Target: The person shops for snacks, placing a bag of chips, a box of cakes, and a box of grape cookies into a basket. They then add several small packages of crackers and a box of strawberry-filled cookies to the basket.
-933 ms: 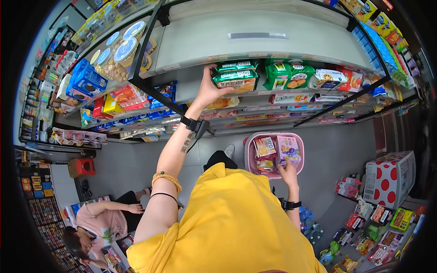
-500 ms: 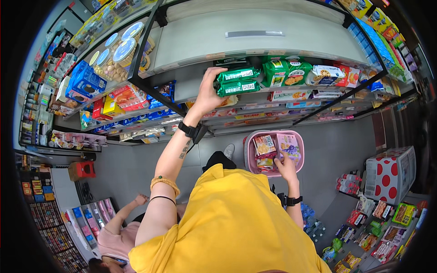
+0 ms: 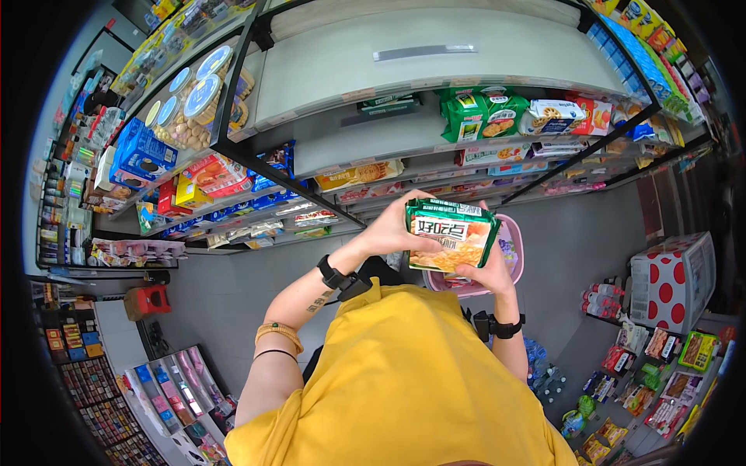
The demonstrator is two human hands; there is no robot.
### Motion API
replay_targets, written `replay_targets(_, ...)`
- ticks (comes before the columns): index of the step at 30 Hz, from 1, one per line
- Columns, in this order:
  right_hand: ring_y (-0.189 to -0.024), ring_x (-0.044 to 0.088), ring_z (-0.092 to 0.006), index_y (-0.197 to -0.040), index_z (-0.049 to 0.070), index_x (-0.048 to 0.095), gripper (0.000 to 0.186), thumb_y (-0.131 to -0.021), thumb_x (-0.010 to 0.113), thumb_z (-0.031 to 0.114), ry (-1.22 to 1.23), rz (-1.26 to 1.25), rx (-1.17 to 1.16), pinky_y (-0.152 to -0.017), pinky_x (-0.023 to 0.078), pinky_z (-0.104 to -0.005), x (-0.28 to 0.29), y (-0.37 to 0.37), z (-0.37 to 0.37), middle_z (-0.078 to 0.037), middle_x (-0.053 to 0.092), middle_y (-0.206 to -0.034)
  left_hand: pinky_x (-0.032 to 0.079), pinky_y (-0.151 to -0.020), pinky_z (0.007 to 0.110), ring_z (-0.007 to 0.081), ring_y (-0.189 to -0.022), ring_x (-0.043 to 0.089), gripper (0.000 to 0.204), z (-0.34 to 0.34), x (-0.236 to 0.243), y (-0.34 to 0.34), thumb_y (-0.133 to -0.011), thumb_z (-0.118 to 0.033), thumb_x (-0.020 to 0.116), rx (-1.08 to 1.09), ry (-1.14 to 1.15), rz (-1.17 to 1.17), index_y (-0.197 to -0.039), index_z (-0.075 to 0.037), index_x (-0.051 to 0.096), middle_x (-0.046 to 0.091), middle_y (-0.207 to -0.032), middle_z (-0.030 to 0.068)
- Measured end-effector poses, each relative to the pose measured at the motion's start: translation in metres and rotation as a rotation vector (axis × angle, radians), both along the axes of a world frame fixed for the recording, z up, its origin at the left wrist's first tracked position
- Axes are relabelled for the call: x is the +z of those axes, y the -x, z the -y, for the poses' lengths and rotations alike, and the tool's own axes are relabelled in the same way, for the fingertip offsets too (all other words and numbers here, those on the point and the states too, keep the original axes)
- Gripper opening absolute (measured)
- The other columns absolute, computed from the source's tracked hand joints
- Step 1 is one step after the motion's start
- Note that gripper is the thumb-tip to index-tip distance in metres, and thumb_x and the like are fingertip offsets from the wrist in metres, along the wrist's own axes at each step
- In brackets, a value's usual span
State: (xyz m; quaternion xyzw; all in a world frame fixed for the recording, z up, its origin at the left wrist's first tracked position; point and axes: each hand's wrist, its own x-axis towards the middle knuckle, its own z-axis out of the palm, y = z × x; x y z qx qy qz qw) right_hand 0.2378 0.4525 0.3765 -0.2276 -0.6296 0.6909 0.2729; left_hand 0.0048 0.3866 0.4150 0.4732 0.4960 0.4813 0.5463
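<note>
My left hand (image 3: 398, 233) and my right hand (image 3: 489, 272) grip a green biscuit pack (image 3: 451, 237) with an orange picture of biscuits, held in front of my chest. My left thumb lies across its front; the right hand is at the lower right corner. Behind and below the pack is a pink basket (image 3: 509, 232), its contents mostly hidden. Above, on the shelf, are green packs (image 3: 486, 116) and a dark green stack (image 3: 388, 103) beside a bare stretch of board.
Shelving (image 3: 427, 66) with black frames arches across the top, holding biscuit tubs (image 3: 202, 97) and boxes at left. A red stool (image 3: 148, 303) and a display rack (image 3: 171, 388) stand lower left. At right are a polka-dot chest (image 3: 670, 279) and low racks of snacks (image 3: 645, 396).
My left hand has brought the green pack down off the shelf toward me. My right hand has risen from the basket onto it. The person in pink at lower left is out of sight.
</note>
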Motion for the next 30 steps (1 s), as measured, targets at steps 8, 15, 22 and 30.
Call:
replay_targets(8, -0.115, 0.050, -0.0174, -0.133, 0.000, 0.037, 0.069, -0.077, 0.073, 0.017, 0.418, -0.132, 0.012, -0.097, 0.040, -0.0322, -0.024, -0.007, 0.003, -0.010, 0.050, -0.127, 0.045, -0.087, 0.029, 0.0129, -0.095, 0.058, 0.064, -0.014, -0.015, -0.007, -0.066, -0.018, 0.083, -0.031, 0.252, -0.053, -0.115, 0.002, 0.047, 0.062, -0.103, 0.0088)
replay_targets(15, -0.114, 0.051, -0.0170, -0.129, -0.001, 0.043, 0.059, -0.079, 0.071, 0.015, 0.453, -0.116, -0.197, -0.095, 0.041, -0.0314, -0.013, -0.006, 0.002, -0.010, 0.053, -0.124, 0.042, -0.095, 0.037, 0.0274, -0.118, 0.046, 0.075, -0.043, -0.029, 0.022, -0.081, -0.041, 0.069, 0.011, 0.034, -0.398, -0.132, 0.004, 0.038, 0.045, -0.129, 0.0220)
replay_targets(22, -0.118, 0.048, -0.0203, -0.137, -0.002, 0.028, 0.080, -0.076, 0.076, 0.016, 0.385, -0.094, -0.269, -0.100, 0.038, -0.0328, -0.018, -0.021, 0.003, -0.013, 0.048, -0.128, 0.029, -0.101, 0.043, 0.0348, -0.114, 0.044, 0.038, -0.072, -0.036, 0.125, -0.088, -0.024, 0.056, 0.666, -0.371, -1.218, -0.117, 0.001, 0.053, 0.053, -0.116, 0.0205)
replay_targets(30, -0.115, 0.048, -0.0205, -0.133, -0.006, 0.032, 0.085, -0.073, 0.077, 0.034, 0.193, 0.027, -0.342, -0.098, 0.037, -0.0299, -0.032, -0.034, 0.011, -0.015, 0.049, -0.124, 0.032, -0.105, 0.039, 0.0314, -0.129, 0.038, 0.045, -0.121, -0.112, 0.301, -0.097, -0.028, 0.041, 0.185, -0.223, -1.513, -0.131, 0.003, 0.045, 0.042, -0.138, 0.0206)
